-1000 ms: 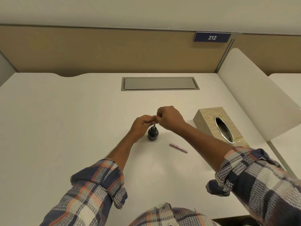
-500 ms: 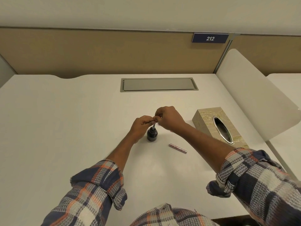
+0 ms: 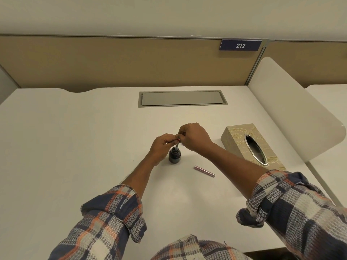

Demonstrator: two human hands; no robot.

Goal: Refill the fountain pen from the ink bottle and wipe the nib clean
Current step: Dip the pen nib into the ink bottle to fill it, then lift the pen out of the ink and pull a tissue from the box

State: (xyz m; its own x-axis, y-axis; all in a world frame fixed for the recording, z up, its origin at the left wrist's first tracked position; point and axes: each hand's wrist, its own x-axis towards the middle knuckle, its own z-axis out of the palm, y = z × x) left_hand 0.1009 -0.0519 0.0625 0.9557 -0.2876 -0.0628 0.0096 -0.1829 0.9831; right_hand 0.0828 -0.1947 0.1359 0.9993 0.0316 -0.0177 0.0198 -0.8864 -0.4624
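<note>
fountain pen (image 3: 177,146) upright in ink bottle (image 3: 174,156) | left hand (image 3: 163,145), right hand (image 3: 194,136) grips clamped on pen | white desk (image 3: 75,147), partitioned cubicle

A dark, near-black ink bottle (image 3: 174,155) stands on a white desk (image 3: 75,147) beside a pink metallic pen barrel (image 3: 204,171). The tissue box (image 3: 238,136) shows a beige-gold floral pattern; the rolled sleeves (image 3: 112,212) are plaid in navy, orange and white. A navy sign (image 3: 240,45) reads 212 in white.

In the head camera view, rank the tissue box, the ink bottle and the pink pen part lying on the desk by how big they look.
1. tissue box, clearly largest.
2. ink bottle.
3. pink pen part, longer than the bottle is wide but far thinner, so smallest overall.
</note>
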